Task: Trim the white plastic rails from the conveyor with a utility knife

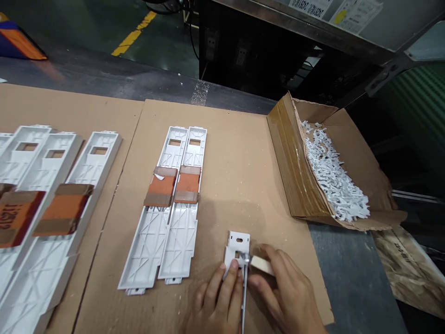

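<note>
My left hand lies over a narrow white plastic part near the front of the table, its fingers pressing the part down against the cardboard. A small knife with a pale handle is gripped in my right hand. Its short metal end is somewhat blurred and touches or nearly touches the part's edge beside the square cutout. The lower part of the piece is mostly hidden under my left hand. To the left, two long white plastic parts lie side by side, with orange-brown blocks across their middles.
More long white parts with similar blocks lie at the far left. An open cardboard box on the right holds a heap of small white plastic scraps. Cardboard sheets cover the dark table.
</note>
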{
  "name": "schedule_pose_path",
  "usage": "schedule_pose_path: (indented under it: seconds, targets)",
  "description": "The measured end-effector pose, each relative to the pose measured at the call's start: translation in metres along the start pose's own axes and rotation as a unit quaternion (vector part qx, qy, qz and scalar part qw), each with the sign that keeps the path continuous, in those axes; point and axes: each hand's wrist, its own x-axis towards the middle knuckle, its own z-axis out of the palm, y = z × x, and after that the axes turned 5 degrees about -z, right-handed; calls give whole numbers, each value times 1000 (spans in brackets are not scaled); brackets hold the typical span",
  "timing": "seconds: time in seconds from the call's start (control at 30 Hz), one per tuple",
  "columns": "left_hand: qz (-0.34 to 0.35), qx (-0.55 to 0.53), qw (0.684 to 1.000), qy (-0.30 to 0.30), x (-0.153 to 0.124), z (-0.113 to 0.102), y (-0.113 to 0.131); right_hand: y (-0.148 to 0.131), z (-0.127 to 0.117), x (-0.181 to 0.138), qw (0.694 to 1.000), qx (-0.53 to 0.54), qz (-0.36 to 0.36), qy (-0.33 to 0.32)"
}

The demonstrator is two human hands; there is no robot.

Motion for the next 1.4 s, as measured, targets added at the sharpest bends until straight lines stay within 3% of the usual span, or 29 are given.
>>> schedule_pose_path:
  seconds: [0.23, 1.1, 1.4]
  targets:
    - [2, 9, 1000, -10, -2, -2, 0, 6, -3, -8, 992, -122, 19, -18]
    - [-4, 4, 1000, -31, -1, -4, 1, 8, -3, -5, 990, -136, 16, -24]
    - [-3, 11, 1000, -22, -1, -4, 2, 3, -2, -11, 978, -202, 10, -43]
